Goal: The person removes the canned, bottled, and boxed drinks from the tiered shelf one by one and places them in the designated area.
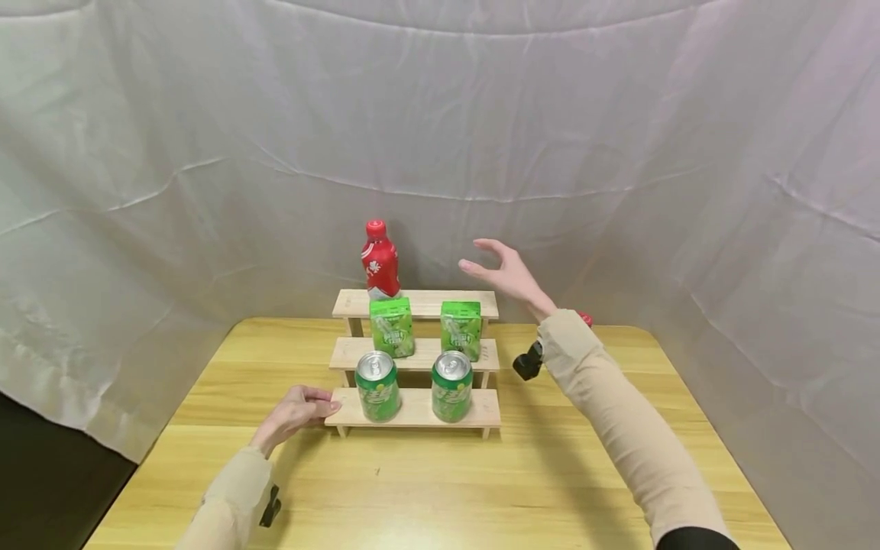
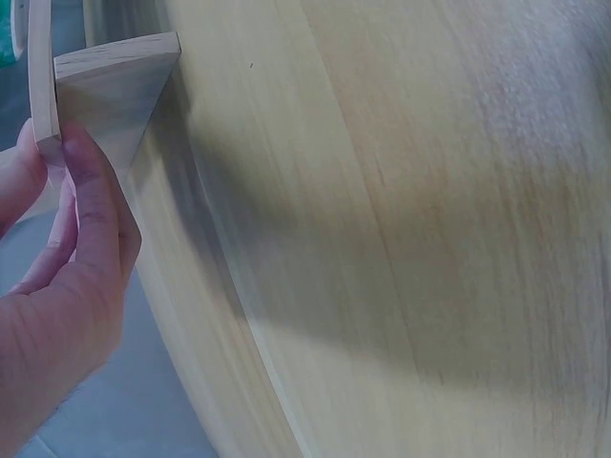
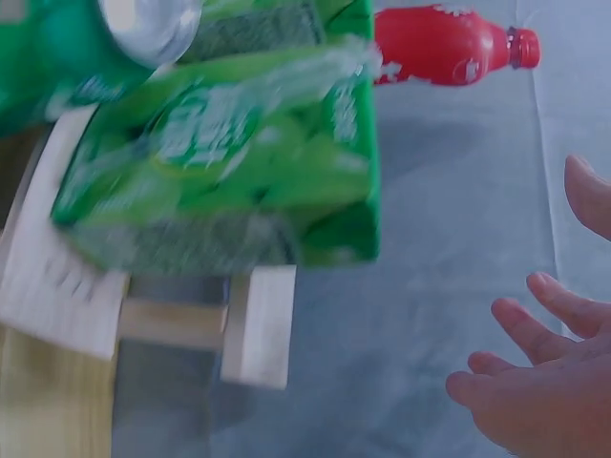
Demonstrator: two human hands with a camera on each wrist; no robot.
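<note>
Beige sleeve [image 1: 639, 451] with a black band [image 1: 694, 538] at its lower end occupies the lower right of the head view. It leads up to the right hand [image 1: 509, 273], located right of centre, above and to the right of the top shelf; its thumb and fingers are apart. The left hand [image 1: 296, 412], left of centre and lower down, pinches the left end of the bottom shelf between thumb and fingers. The wooden rack [image 1: 415, 406] stands at the centre of the frame on the table [image 1: 412, 496] and has three steps. Bottom step: two green cans [image 1: 378, 399], upright, set apart. Middle step: two green cartons [image 1: 393, 330], also set apart. Top step: one red bottle [image 1: 382, 267], upright, at the left end. A red object [image 1: 585, 318], mostly hidden, shows behind the right sleeve. A grey curtain [image 1: 440, 114] fills the background.
</note>
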